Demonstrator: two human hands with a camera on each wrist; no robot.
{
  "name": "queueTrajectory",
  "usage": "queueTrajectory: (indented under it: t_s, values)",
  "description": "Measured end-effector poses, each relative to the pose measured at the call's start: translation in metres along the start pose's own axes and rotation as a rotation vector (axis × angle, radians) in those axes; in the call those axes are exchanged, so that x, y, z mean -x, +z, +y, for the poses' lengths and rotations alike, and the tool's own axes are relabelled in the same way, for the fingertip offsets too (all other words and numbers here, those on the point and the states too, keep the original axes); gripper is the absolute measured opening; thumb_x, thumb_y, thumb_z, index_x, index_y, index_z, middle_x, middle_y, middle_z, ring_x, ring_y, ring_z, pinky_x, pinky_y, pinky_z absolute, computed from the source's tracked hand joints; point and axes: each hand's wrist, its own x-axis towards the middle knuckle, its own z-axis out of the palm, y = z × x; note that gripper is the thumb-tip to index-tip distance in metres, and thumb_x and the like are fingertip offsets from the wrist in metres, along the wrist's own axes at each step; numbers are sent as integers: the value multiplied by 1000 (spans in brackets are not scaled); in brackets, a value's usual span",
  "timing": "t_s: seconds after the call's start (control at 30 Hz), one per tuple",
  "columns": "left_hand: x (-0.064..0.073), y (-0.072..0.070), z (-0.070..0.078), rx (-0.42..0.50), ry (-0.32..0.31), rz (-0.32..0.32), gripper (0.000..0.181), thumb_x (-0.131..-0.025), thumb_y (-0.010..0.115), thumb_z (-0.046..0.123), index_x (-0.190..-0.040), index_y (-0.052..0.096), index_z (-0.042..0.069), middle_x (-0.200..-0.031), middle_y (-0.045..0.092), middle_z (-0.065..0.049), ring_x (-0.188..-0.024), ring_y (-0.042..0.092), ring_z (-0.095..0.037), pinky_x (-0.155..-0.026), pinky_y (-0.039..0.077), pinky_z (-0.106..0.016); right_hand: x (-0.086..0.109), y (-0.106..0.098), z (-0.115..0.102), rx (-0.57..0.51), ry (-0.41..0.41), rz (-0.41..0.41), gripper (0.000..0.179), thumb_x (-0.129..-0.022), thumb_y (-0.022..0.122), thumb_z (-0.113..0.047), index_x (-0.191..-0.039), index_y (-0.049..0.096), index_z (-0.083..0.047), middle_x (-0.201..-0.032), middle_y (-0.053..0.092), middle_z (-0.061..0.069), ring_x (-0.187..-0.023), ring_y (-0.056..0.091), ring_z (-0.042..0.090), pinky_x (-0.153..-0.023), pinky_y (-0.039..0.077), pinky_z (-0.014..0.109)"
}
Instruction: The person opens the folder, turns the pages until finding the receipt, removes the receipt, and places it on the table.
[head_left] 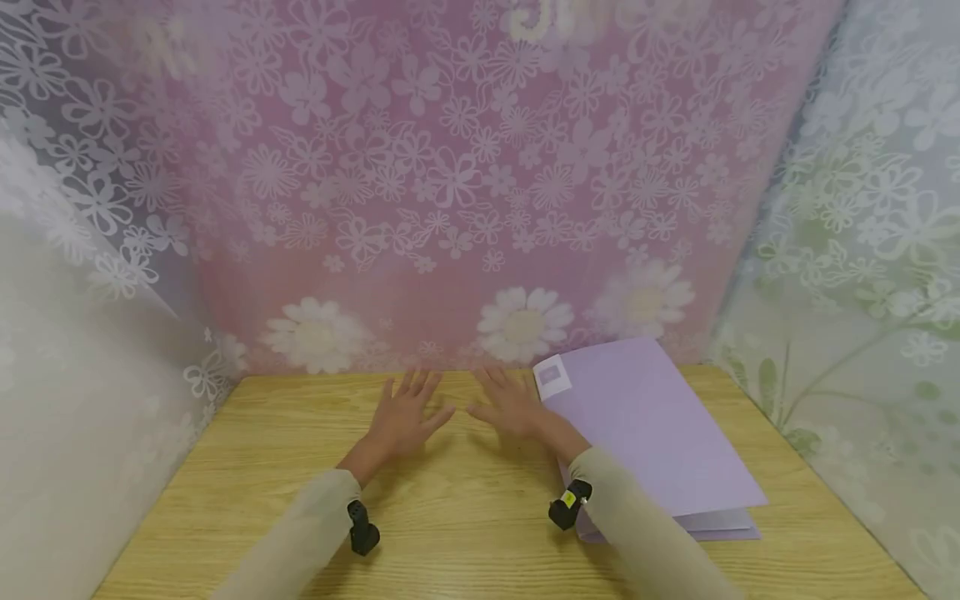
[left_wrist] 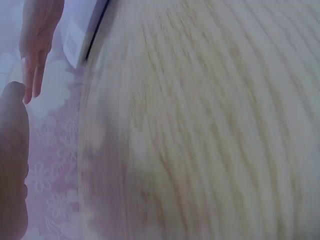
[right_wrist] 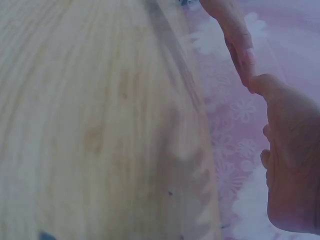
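Observation:
Both hands are held out over the far part of the wooden table [head_left: 450,508], palms down with fingers spread. My left hand [head_left: 402,421] is left of the middle and holds nothing. My right hand [head_left: 512,407] is just right of it, thumb toward the left one, also holding nothing. A light purple folder [head_left: 645,425] with a white label [head_left: 552,377] at its upper left corner lies to the right, partly beneath the right forearm. White sheets [head_left: 720,523] show at its near edge. In the right wrist view the right hand [right_wrist: 292,150] appears above the tabletop, its shadow below.
A pink curtain with white flowers [head_left: 450,183] hangs along the table's far edge. Pale flowered curtains stand at the left [head_left: 82,333] and the right [head_left: 862,292]. Small black cameras sit on the left wrist [head_left: 363,529] and right wrist [head_left: 570,504].

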Motion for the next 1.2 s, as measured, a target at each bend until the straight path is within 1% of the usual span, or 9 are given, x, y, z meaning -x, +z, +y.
queueTrajectory:
  t_s: [0.13,0.27,0.47,0.7,0.8,0.9,0.97,1.07,1.2]
  values:
    - [-6,3,13,39,-11,-10,80,-103,34,68,-165,16,22,-171,18,-14,-159,12,-37,-124,10,-68,5,-26,0,27,8,-27,82,-103,43,-60,-165,16,-14,-171,13,20,-158,7,45,-119,2,75]
    - [-13,9,37,104,-9,10,79,-104,34,66,-166,14,21,-171,18,-14,-159,12,-36,-125,8,-67,12,-53,8,38,35,-55,86,-101,40,-68,-165,15,-18,-171,12,19,-158,5,45,-119,1,75]
    - [-24,22,83,216,-12,66,78,-105,34,63,-165,17,17,-170,18,-13,-159,11,-33,-125,10,-65,25,-93,32,78,84,-75,87,-100,46,-66,-165,17,-17,-171,12,20,-157,6,46,-118,3,77]
    - [-33,45,142,361,-40,132,77,-106,42,52,-161,24,1,-166,26,-23,-157,19,-39,-123,17,-66,56,-127,78,121,122,-49,89,-98,57,-56,-163,19,-8,-168,16,27,-153,10,54,-115,10,79]
    - [-32,59,161,451,-49,145,79,-104,46,48,-159,24,-4,-165,25,-27,-156,20,-43,-123,18,-65,73,-134,100,137,134,-19,90,-96,63,-51,-162,22,-4,-164,20,33,-150,14,58,-112,17,81]
    - [-29,69,177,528,-59,131,82,-104,50,46,-159,21,-7,-166,21,-29,-156,18,-46,-124,18,-65,90,-135,122,142,154,-16,91,-95,64,-52,-159,25,-1,-161,23,38,-147,17,62,-109,20,82]
    - [-27,75,185,540,-69,111,84,-103,50,47,-159,19,-8,-166,19,-31,-155,17,-47,-124,18,-64,102,-134,131,135,177,-25,91,-95,66,-49,-158,27,4,-159,23,40,-145,18,64,-110,21,81]
    - [-25,80,195,512,-88,83,87,-102,51,49,-159,19,-8,-166,20,-30,-156,18,-46,-125,19,-62,117,-130,142,111,194,-30,90,-96,66,-47,-154,29,11,-156,23,44,-144,19,65,-113,21,77]
    - [-24,85,201,470,-110,57,90,-101,50,53,-159,18,-8,-166,20,-29,-156,19,-44,-126,20,-58,133,-117,163,5,188,3,90,-97,66,-41,-149,27,21,-153,20,49,-142,17,67,-115,18,75]
